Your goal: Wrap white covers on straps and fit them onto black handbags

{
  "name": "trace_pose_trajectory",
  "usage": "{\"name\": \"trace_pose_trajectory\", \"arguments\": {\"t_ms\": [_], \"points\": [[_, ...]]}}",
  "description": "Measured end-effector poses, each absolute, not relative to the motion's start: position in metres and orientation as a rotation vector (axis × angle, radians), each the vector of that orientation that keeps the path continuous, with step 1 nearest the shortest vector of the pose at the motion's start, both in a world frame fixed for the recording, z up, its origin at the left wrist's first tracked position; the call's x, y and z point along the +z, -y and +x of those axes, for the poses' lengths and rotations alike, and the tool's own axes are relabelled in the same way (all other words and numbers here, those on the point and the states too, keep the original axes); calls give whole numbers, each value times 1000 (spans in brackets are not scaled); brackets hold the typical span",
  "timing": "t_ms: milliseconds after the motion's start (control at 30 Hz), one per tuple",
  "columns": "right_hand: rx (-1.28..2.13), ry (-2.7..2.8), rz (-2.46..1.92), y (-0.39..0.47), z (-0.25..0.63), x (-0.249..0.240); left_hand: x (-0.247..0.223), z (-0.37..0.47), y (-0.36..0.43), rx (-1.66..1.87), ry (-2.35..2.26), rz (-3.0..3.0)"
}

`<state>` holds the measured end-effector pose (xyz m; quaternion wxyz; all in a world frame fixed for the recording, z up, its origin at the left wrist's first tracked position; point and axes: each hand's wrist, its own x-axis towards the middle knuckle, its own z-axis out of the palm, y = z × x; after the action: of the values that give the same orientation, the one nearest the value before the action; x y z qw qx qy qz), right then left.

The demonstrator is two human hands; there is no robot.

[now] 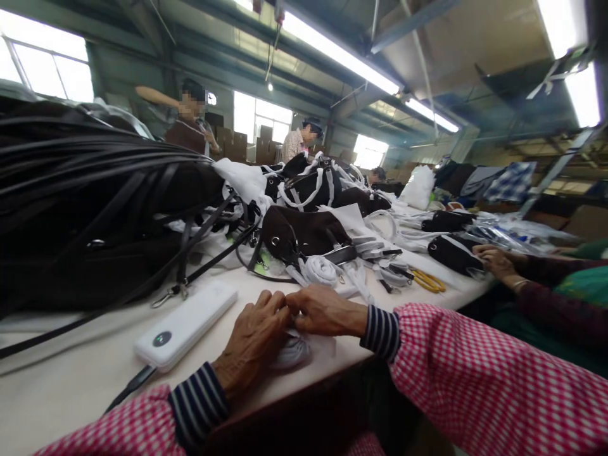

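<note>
My left hand (256,339) and my right hand (325,309) meet near the table's front edge, their fingers bent and closed. Both are at a white wrapped bundle (292,353), which shows below and between them. The left fingers curl over its upper side, and the right fingertips touch the left ones. What exactly the fingertips pinch is hidden. To the left of my left hand lies a white power bank (186,326) with a cable. Behind my hands is a rolled white strip (320,270) beside a dark brown bag (304,234).
A large pile of black bags and straps (118,209) fills the left. More bags, white wrapping and yellow-handled scissors (429,280) lie on the table (47,392). At the right, a co-worker's hands (498,263) hold a black bag (456,254). Other people stand behind.
</note>
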<state>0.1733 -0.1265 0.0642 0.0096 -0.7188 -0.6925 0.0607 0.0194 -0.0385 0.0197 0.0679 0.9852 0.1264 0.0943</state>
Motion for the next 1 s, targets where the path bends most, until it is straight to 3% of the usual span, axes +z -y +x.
{"name": "trace_pose_trajectory", "arguments": {"t_ms": [200,567,800,900,1000], "points": [[329,2194,-2220,122,177,72,4,16,36,404,-326,3111],[721,2122,-1877,126,189,74,4,12,38,321,-389,3100],[581,2161,-1983,121,180,76,4,15,37,311,-415,2990],[568,2037,-2038,122,179,71,3,16,36,347,-485,2899],[787,1757,-1971,129,182,68,1,19,33,365,-390,2880]]}}
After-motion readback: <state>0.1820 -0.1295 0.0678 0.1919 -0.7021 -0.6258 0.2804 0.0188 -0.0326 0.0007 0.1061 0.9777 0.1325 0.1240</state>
